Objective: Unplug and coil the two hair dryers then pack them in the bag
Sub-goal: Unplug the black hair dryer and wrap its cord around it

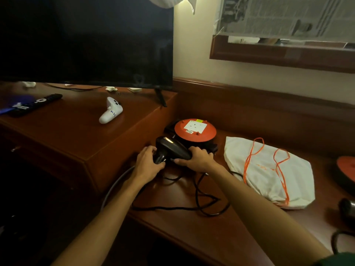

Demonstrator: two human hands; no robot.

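**Both hands on a black hair dryer at the back of the desk**

A black hair dryer (pixel 172 148) sits low over the desk (pixel 192 231), toward its back left corner, directly in front of an orange cable reel (pixel 195 129). The left hand (pixel 148 162) is wrapped around the dryer's handle, fingers curled closed on it. The right hand (pixel 196 159) grips the barrel end, thumb underneath and fingers over the top. The two hands are apart, one at each end of the dryer.

The dryer's black cord (pixel 197 200) trails from under the hands and lies in loose, uncoiled loops across the middle of the desk toward its front edge. Whether its plug sits in the reel's white socket plate (pixel 195 126) cannot be told.

A white cloth bag (pixel 269 173) with orange drawstrings (pixel 249 162) lies flat toward the right side of the desk, just beside the cord loops and apart from the dryer. At the right edge a second dark object (pixel 347 210) is partly cut off and too dim to identify.

To the left stands a higher cabinet (pixel 76 135), carrying a television (pixel 86 41), a remote control (pixel 36 104) and a white handheld controller (pixel 111 110).
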